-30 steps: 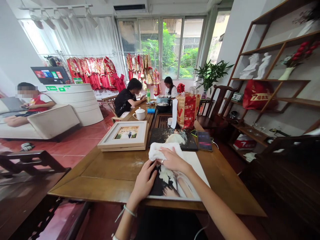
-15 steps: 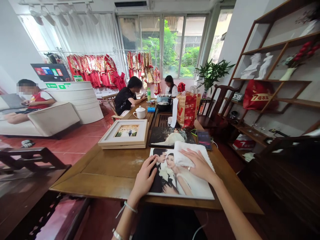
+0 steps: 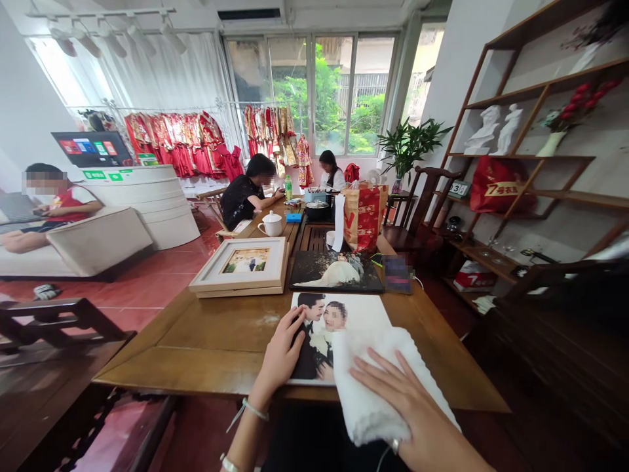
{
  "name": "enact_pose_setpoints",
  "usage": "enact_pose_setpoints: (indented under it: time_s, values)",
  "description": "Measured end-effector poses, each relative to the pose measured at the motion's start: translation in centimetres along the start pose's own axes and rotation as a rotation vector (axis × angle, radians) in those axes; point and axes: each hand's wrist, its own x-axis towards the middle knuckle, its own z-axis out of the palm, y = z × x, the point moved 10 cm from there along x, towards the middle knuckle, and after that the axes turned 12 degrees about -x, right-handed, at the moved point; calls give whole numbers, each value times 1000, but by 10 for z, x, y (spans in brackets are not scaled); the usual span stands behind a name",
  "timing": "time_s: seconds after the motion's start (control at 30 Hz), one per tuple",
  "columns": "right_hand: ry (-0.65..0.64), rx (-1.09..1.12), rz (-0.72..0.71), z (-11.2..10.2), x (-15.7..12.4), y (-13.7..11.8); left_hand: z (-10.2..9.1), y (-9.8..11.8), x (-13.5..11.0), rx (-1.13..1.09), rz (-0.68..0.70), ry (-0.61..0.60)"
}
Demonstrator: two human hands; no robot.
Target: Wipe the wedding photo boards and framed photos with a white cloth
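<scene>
A large photo print of a couple lies flat near the front edge of the wooden table. My left hand rests on its left side, with the fingers stretched out and apart. On the lower right of the print is a white cloth, its near end hanging past the table edge. My right hand lies flat on top of this cloth, fingers spread. The cloth hides the print's lower right part.
Beyond the print lie a dark photo panel and stacked white frames. A phone, a paper bag and a lidded white cup stand or lie farther back. Two people sit at the table's far end.
My right hand and the white cloth have moved down toward me, from the print's upper right to its lower right. My left hand stays in place.
</scene>
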Motion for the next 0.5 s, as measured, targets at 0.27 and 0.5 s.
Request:
enact_pose_setpoints:
  time_s: [0.27,0.5]
  values:
    - [115,-98,112,-23,69,72,1,0,1,15,-16,-28]
    - [163,-106,147,-37,110,101,-1,1,0,3,-8,-18]
